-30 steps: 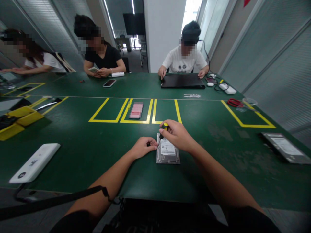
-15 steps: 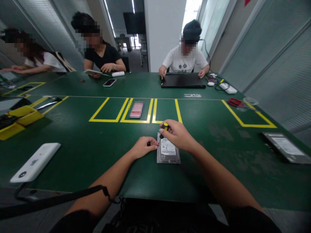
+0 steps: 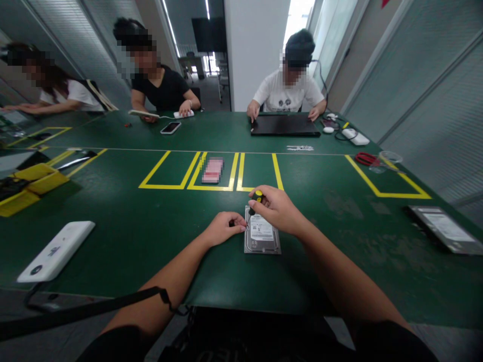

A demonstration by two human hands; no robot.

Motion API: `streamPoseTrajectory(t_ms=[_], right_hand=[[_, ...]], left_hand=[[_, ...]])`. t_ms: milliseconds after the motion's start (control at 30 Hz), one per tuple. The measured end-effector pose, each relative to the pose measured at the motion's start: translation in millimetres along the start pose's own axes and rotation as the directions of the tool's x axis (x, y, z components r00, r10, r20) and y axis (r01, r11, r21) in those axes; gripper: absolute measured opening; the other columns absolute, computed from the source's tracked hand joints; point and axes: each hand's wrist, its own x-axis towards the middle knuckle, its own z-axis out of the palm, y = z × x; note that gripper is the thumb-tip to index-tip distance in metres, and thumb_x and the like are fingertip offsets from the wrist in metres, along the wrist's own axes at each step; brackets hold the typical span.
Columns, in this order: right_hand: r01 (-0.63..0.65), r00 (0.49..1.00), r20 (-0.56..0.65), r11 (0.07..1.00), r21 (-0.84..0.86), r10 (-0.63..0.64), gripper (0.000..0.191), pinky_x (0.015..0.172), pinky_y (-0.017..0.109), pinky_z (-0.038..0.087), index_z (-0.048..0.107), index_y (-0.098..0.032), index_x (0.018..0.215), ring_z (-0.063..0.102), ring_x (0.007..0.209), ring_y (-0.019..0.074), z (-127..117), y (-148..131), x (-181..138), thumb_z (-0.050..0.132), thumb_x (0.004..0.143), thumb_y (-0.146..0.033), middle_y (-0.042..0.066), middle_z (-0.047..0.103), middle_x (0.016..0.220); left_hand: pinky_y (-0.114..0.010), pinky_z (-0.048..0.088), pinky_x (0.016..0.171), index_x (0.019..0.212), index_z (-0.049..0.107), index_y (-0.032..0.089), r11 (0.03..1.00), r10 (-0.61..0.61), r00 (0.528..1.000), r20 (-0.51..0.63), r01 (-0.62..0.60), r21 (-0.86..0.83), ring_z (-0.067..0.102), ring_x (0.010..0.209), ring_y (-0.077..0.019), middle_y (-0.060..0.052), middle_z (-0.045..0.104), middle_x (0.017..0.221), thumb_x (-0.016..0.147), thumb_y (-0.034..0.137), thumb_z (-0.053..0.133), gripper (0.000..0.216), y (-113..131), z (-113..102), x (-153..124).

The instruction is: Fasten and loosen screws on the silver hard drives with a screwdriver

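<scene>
A silver hard drive (image 3: pixel 262 244) with a white label lies flat on the green table in front of me. My right hand (image 3: pixel 277 208) is closed around a black and yellow screwdriver (image 3: pixel 258 195), held over the drive's upper left part with the shaft pointing down at its left edge. Against that same edge, my left hand (image 3: pixel 225 229) is pinched near the screwdriver's tip. Whatever sits between its thumb and finger is too small to make out. The drive's upper right part is hidden behind my right hand.
A second hard drive (image 3: pixel 449 229) lies far right. To the left are a white power bank (image 3: pixel 56 251) and yellow bins (image 3: pixel 41 183). A pink object (image 3: pixel 213 170) lies inside a yellow taped box. Across the table, a co-worker holds a black panel (image 3: pixel 285 125); others sit further left.
My hands, the screwdriver and the hard drive look almost unmoved. Across the table, the co-worker in black has lowered one hand onto a white object.
</scene>
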Motion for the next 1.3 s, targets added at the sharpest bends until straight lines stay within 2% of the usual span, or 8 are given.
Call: streamPoseTrajectory(t_ms=[567,1100,1300], right_hand=[[-0.014,1.0,-0.002,1.0,0.02,0.014,0.023,0.065,0.025,0.032,0.063,-0.013,0.101,0.045,0.07,0.0126,3.8,2.2,0.6,0.056,0.091,-0.032,0.004,0.056,0.082],[-0.014,1.0,0.006,1.0,0.006,0.014,0.022,0.064,0.025,0.034,0.062,-0.014,0.102,0.046,0.069,0.0121,2.3,0.8,-0.2,0.056,0.091,-0.032,0.004,0.058,0.086],[-0.03,1.0,0.005,0.997,0.073,0.03,0.032,0.062,0.025,0.035,0.055,-0.016,0.117,0.048,0.061,0.0106,2.4,2.8,-2.3,0.06,0.089,-0.031,-0.003,0.053,0.069]], left_hand=[[-0.026,0.045,0.069,0.091,0.073,0.014,1.0,0.012,1.0,0.004,-0.012,0.008,0.061,0.073,-0.0144,-0.003,0.071,0.08,0.081,0.03,0.069,0.02,-4.1,0.2,1.0],[-0.026,0.045,0.071,0.091,0.073,0.014,1.0,0.009,1.0,0.008,-0.009,0.028,0.061,0.075,-0.0152,-0.003,0.071,0.081,0.081,0.034,0.068,0.022,-1.4,-0.3,-0.1],[-0.026,0.045,0.07,0.091,0.073,0.014,0.999,0.011,1.0,0.005,-0.012,0.037,0.061,0.074,-0.0149,-0.003,0.071,0.081,0.082,0.032,0.068,0.021,-2.4,-0.1,0.0]])
